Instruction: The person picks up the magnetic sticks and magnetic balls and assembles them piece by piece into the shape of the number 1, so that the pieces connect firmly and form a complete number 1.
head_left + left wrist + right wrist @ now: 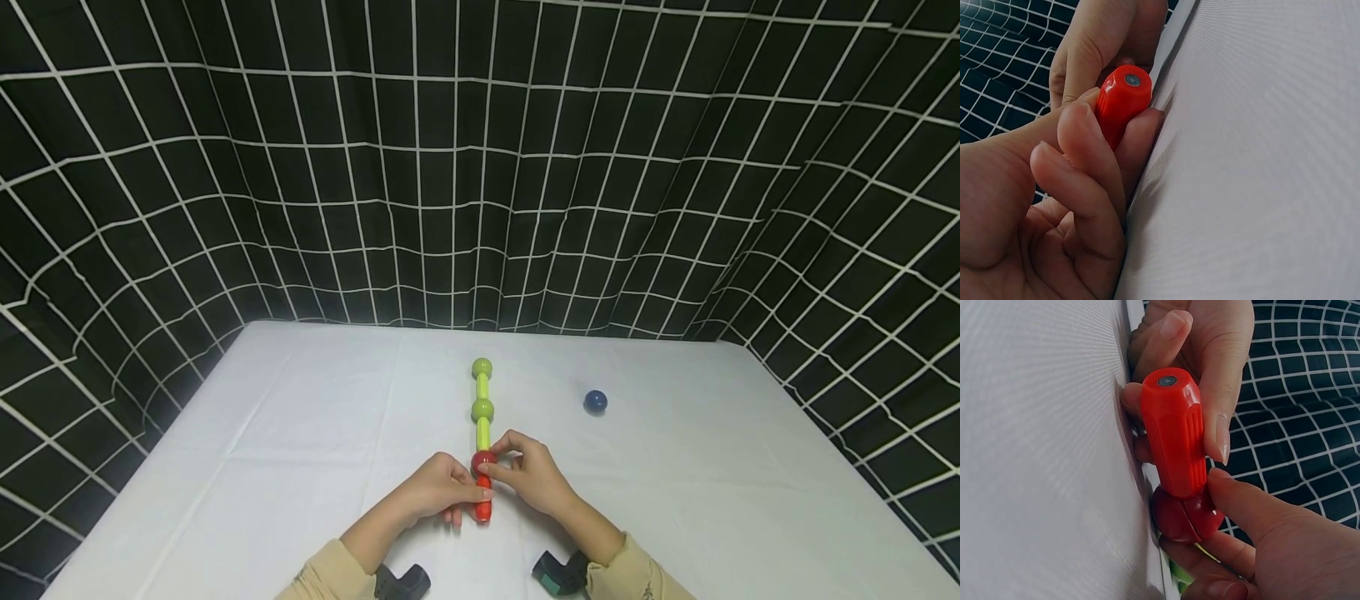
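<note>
A straight chain of toy balls and rods runs away from me on the white table. At its near end, my left hand (pixel 438 486) pinches a red rod (pixel 483 509) between thumb and fingers. The rod is ridged, with a small grey metal disc (pixel 1167 381) in its end. My right hand (pixel 538 477) grips the dark red ball (pixel 1188 512) with thumb and fingertips, where the red rod meets it. Beyond the ball come a yellow-green rod (pixel 483 433), a green ball (pixel 482 409), another yellow-green rod (pixel 482 386) and a far green ball (pixel 482 367).
A blue ball (pixel 596 402) lies alone to the right of the chain on the white-covered table (pixel 300 417). Black curtains with a white grid (pixel 435 183) stand behind and at both sides. Dark devices (pixel 558 575) sit at both wrists.
</note>
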`<action>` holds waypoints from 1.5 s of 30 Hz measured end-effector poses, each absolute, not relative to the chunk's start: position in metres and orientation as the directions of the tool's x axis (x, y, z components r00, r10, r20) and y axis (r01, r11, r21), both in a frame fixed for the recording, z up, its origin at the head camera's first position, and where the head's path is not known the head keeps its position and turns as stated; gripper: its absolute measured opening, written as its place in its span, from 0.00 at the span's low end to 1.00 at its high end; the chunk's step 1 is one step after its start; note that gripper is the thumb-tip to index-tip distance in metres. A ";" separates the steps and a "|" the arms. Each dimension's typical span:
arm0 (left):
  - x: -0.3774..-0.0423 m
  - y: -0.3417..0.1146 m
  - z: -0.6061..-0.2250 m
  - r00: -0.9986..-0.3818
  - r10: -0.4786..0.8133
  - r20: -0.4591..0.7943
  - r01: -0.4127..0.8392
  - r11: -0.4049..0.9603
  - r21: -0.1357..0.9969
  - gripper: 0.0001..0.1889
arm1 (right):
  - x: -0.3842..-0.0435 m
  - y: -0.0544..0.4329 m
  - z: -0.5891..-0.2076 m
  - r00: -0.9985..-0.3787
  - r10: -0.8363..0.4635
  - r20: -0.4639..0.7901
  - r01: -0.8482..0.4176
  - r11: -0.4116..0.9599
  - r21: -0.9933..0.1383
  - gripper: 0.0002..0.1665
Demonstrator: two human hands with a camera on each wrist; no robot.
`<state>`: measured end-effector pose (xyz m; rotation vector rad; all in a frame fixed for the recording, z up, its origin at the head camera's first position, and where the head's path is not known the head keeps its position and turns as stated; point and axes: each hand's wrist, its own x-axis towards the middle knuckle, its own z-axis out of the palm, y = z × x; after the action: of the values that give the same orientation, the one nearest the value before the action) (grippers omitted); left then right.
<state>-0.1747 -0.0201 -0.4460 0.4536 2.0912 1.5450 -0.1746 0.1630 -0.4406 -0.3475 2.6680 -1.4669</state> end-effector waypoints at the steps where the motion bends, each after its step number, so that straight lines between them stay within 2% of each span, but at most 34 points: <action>1: -0.175 -0.020 -0.446 -0.821 0.538 -0.192 -0.026 0.300 0.954 0.15 | -0.175 0.163 -0.441 -0.971 -0.234 0.041 -0.160 0.517 -0.841 0.17; 22: -0.174 -0.019 -0.442 -0.824 0.533 -0.190 -0.024 0.304 0.952 0.15 | -0.185 0.181 -0.434 -0.965 -0.258 0.050 -0.184 0.530 -0.828 0.19; 33: -0.176 -0.021 -0.443 -0.833 0.516 -0.198 -0.026 0.322 0.946 0.14 | -0.205 0.207 -0.438 -0.987 -0.111 0.120 -0.163 0.648 -0.744 0.17; 40: -0.175 -0.019 -0.445 -0.830 0.522 -0.198 -0.024 0.321 0.947 0.14 | -0.212 0.233 -0.439 -0.980 -0.013 0.200 -0.166 0.615 -0.771 0.21; 45: -0.174 -0.018 -0.444 -0.830 0.521 -0.198 -0.026 0.318 0.948 0.14 | -0.216 0.248 -0.436 -0.973 0.061 0.222 -0.128 0.656 -0.744 0.23</action>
<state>-0.1744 -0.0185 -0.4445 0.4367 2.1150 1.5339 -0.2161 0.2479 -0.4363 -0.0627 3.0634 -1.4053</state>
